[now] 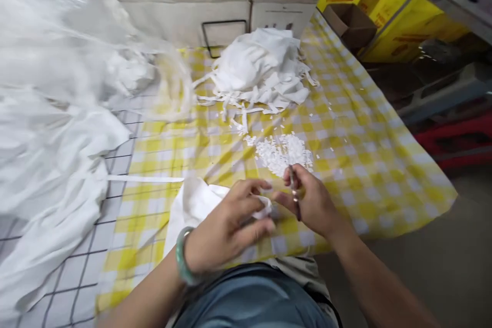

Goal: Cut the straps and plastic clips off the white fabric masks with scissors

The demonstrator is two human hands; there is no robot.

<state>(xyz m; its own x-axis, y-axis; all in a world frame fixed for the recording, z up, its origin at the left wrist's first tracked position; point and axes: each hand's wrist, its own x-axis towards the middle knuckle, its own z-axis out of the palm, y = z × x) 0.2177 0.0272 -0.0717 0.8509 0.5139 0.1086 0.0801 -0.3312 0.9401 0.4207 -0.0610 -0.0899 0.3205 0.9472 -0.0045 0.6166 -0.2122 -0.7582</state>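
Note:
My left hand (226,225), with a green bangle on the wrist, pinches the edge of a white cloth piece (196,202) lying near the front of the yellow checked tablecloth (357,154). My right hand (311,202) is closed around small scissors (295,192), their blades next to the cloth edge held by the left fingers. Just beyond the hands lies a heap of tiny white cut bits (284,154).
A pile of white cloth pieces and strips (261,72) sits at the far middle of the table. Loose white fabric and clear plastic (49,113) cover the left side. Yellow boxes (400,5) and a brown carton (349,23) stand at the right, beyond the table edge.

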